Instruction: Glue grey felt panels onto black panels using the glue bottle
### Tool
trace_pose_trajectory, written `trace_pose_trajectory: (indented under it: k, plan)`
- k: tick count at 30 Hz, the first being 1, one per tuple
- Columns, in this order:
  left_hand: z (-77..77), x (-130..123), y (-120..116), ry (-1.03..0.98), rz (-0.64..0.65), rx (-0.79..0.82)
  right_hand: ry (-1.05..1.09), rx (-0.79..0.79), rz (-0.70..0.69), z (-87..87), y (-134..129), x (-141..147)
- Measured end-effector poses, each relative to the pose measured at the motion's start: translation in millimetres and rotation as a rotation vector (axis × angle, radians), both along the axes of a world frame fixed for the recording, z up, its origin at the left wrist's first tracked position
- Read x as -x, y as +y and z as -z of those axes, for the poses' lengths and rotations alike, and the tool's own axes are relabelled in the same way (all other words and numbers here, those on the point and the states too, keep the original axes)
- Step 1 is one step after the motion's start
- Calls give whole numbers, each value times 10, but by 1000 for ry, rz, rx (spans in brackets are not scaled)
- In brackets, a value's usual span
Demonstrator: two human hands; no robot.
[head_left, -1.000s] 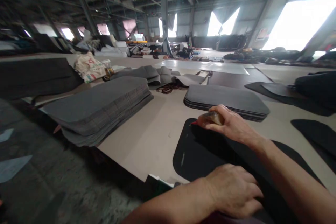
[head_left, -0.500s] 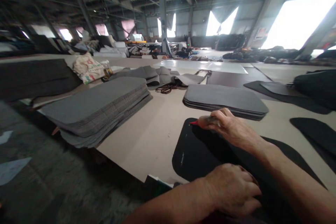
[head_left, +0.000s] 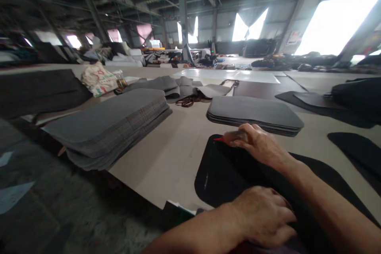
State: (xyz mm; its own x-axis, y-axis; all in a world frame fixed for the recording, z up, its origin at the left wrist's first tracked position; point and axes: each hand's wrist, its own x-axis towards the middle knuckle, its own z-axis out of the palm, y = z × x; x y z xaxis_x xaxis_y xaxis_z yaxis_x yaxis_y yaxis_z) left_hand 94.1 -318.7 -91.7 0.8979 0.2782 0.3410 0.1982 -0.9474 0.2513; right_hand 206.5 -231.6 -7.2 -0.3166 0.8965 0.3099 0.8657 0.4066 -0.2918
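Observation:
A squeeze bottle with a red nozzle point(head_left: 230, 138) is gripped in my right hand point(head_left: 262, 143). Its tip points left and meets the surface near the far left corner of a black rounded panel point(head_left: 214, 174). Short pale marks of glue-like stuff show on that panel along its left side. Closer to me, my left hand point(head_left: 264, 214) is over the near part of the panel with its fingers curled. Its fingertips are turned under, so what they hold, if anything, is hidden.
Just beyond the panel lies a stack of grey rounded panels point(head_left: 253, 109). A taller grey stack point(head_left: 113, 123) overhangs the table's left edge. Behind are grey scraps point(head_left: 166, 84) and a cloth bag point(head_left: 98, 79). More black pieces point(head_left: 357, 152) lie at right.
The bottle has tilted a little and its red tip has shifted slightly left. My left hand stays in nearly the same place. The view has moved slightly.

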Motion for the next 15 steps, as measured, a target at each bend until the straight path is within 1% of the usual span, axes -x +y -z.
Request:
trace_pose_trajectory:
  k: [2,8,15]
  plan:
    - [-2,-3,-2,0,0,-3,-21,-34,-45,-10,-1,8]
    - [38,-20,7,-6,0,6,-50,-97,-85,0,9,38]
    - [25,8,2,-29,-6,39,-84,-109,-54,-54,30,10]
